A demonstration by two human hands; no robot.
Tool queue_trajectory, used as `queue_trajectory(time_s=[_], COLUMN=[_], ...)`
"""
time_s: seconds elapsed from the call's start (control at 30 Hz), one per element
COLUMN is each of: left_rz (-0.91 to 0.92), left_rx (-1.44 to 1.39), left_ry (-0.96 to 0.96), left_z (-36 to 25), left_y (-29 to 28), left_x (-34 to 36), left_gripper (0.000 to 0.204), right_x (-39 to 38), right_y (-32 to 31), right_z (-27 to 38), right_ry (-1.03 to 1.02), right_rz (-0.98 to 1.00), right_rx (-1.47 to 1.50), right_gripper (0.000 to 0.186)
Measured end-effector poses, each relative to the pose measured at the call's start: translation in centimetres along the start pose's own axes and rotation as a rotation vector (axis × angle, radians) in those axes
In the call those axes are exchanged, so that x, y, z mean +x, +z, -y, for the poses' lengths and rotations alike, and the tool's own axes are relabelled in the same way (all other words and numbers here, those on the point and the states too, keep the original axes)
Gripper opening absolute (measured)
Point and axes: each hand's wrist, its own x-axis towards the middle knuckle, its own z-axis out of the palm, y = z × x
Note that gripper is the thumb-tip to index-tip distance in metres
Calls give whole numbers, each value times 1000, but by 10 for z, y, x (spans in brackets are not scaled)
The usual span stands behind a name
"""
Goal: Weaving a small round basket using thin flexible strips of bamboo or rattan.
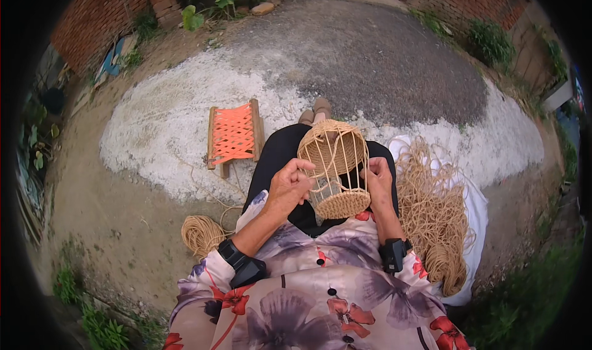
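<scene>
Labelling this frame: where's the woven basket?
Head view: the woven basket is just right of centre, between the left hand and right hand, over the black trousers.

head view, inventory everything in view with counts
woven basket: 1, tan, between the hands
strapped stool: 1, orange-brown, ahead-left
rope ball: 1, tan, ground left
rope pile: 1, tan, right
cloth: 1, white, under the pile
brick walls: 2, reddish, far corners
plants: several, green, edges
ground: 1, grey-white and brown, throughout
wrist devices: 2, black, wrists
floral shirt: 1, multicoloured, bottom
trousers: 1, black, lap
shoes: 2, brown, beyond basket
left hand: 1, bare, basket's left
right hand: 1, bare, basket's right
</scene>
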Motion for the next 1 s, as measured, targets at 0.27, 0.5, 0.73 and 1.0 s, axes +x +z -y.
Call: queue_trajectory(time_s=[0.27, 0.5, 0.73, 1.0], left_rz=[-77, 1, -51, 28], left_rx=[831, 659, -29, -330], left_ry=[89, 109, 37, -70], left_z=[10, 10, -29, -17], left_y=[-33, -39, -33, -19], left_x=[-32, -28, -42, -11], left_gripper=[22, 17, 17, 20], right_x=[-1, -3, -4, 3], right_y=[7, 6, 11, 8], right_z=[13, 3, 14, -7], right_ry=[34, 52, 365, 352], right_rz=[-8, 14, 177, 227], right_rx=[-119, 28, 570, 509], right_gripper=[17, 15, 21, 16])
